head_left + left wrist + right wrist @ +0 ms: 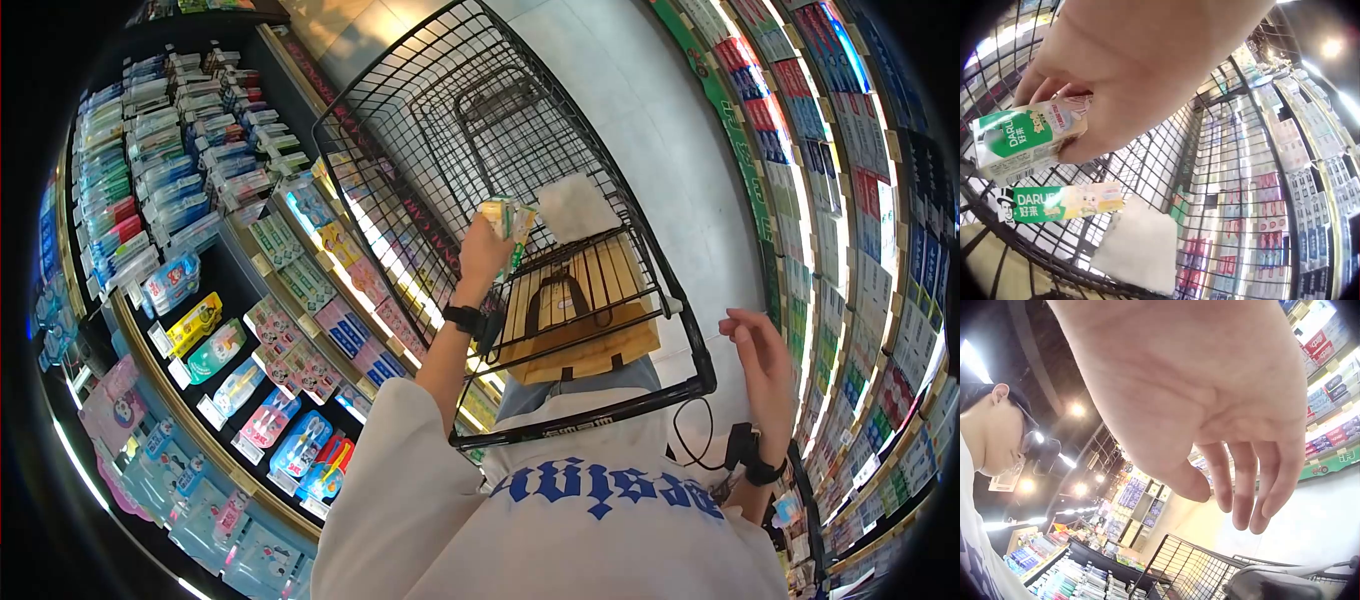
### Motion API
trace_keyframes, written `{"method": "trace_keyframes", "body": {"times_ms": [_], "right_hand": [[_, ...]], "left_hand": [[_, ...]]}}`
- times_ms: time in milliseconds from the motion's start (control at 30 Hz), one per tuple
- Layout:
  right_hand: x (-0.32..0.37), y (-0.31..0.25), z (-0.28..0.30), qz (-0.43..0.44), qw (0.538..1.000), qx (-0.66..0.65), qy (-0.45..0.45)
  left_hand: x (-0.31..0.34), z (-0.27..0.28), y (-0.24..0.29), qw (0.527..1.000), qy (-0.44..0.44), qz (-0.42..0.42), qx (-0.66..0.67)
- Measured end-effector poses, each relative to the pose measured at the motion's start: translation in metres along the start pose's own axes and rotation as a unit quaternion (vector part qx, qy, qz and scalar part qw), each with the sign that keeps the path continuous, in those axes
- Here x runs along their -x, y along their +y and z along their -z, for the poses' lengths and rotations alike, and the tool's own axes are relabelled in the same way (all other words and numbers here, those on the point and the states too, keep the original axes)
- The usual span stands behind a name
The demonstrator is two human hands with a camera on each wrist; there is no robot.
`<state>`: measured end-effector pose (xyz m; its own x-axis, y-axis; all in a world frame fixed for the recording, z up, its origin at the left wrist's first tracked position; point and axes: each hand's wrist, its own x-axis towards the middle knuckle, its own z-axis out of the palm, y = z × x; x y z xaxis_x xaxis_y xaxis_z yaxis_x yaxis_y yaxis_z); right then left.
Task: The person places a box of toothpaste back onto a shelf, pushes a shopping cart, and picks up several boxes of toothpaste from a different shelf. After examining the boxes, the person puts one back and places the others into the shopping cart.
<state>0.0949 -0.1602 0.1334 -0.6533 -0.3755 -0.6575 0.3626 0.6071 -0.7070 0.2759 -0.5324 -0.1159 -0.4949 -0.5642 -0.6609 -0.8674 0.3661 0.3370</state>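
My left hand [483,258] reaches into the black wire cart and grips a green, white and yellow DARLIE-style box [1029,134] between thumb and fingers. Just below it in the left wrist view, a second green and yellow box [1063,202] lies in the cart, beside a white fluffy item [1138,247]. The right hand [762,365] hangs to the right of the cart handle [590,415]; its fingers [1244,487] are loosely bent and hold nothing.
Shelves of toothbrushes and boxed goods [215,370] line the left side, with more boxed goods [820,200] along the right. A tan bag [575,300] shows through the cart's wires near the handle. Pale floor [690,180] lies between cart and right shelves.
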Motion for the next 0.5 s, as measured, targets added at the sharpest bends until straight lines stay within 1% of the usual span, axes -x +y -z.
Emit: {"method": "trace_keyframes", "body": {"times_ms": [67, 100, 167, 200, 233, 267, 333, 367, 467, 500], "right_hand": [[-0.004, -0.003, -0.004, 0.001, 1.0, 0.001, -0.005], [-0.005, -0.004, -0.005, 0.002, 1.0, 0.002, -0.011], [-0.006, -0.001, -0.004, 0.002, 1.0, 0.003, -0.009], [-0.004, 0.001, -0.003, 0.001, 1.0, 0.005, -0.007], [-0.003, 0.003, -0.001, -0.002, 1.0, 0.006, -0.003], [-0.001, 0.005, 0.002, -0.01, 1.0, 0.007, 0.0], [0.0, 0.012, 0.01, -0.017, 1.0, 0.009, 0.004], [0.001, 0.018, 0.013, -0.015, 1.0, 0.009, 0.012], [0.005, 0.017, 0.017, -0.015, 0.999, 0.006, 0.027], [0.007, 0.015, 0.019, -0.016, 0.999, 0.005, 0.029]], "left_hand": [[0.003, -0.01, 0.012, 0.999, 0.012, -0.035, -0.024], [0.002, -0.017, 0.014, 0.999, -0.002, -0.029, -0.022], [-0.006, -0.039, 0.0, 0.998, 0.006, -0.045, -0.033], [-0.007, -0.042, 0.003, 0.997, 0.013, -0.061, -0.044], [-0.01, -0.044, 0.006, 0.998, -0.017, -0.023, -0.05], [-0.009, -0.048, 0.009, 0.998, -0.022, -0.025, -0.048], [-0.005, -0.051, 0.014, 0.993, 0.076, -0.073, -0.053], [-0.013, -0.057, 0.004, 0.991, 0.077, -0.099, -0.039], [-0.016, -0.053, 0.013, 0.995, 0.056, -0.084, -0.026], [-0.018, -0.054, 0.013, 0.992, 0.059, -0.092, -0.057]]}}
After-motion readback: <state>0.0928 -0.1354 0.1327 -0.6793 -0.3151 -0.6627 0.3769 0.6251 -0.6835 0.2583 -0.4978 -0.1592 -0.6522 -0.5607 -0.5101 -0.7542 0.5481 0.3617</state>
